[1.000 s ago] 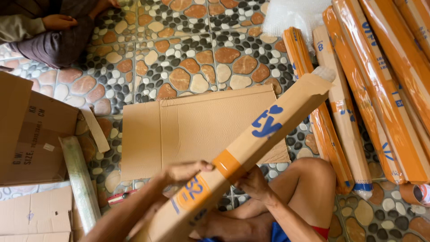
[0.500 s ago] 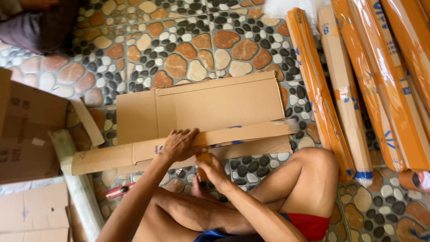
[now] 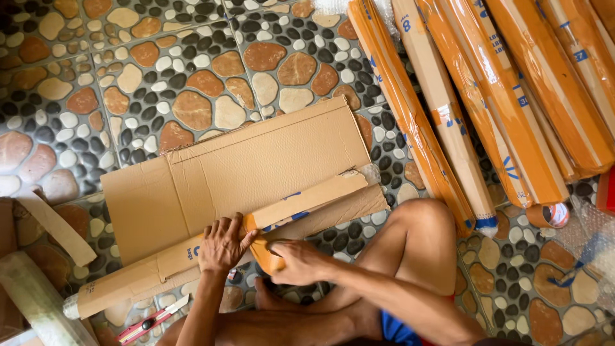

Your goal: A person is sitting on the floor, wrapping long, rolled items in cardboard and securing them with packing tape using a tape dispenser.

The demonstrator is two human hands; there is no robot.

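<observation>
- Left hand (image 3: 221,247) lies flat on the long box (image 3: 211,247), fingers spread wide, pressing it down.
- Right hand (image 3: 298,261) is curled around an orange tape roll (image 3: 266,254), holding it tight against the long box, just right of the left hand.
- The long box is thin and brown and lies tilted on the floor (image 3: 128,83), in front of the person's folded legs.
- Orange tape is stuck on the long box between the two hands.
- A flat cardboard sheet (image 3: 237,173) lies just behind the long box, partly under it.
- A red cutter (image 3: 152,319) lies on the floor near the low left end of the long box.
- Many wrapped orange parcels (image 3: 487,96) lie side by side, well to the right of the long box.
- A second tape roll (image 3: 551,215) sits by the near ends of those parcels.
- More cardboard bits (image 3: 54,227) lie left of the long box.
</observation>
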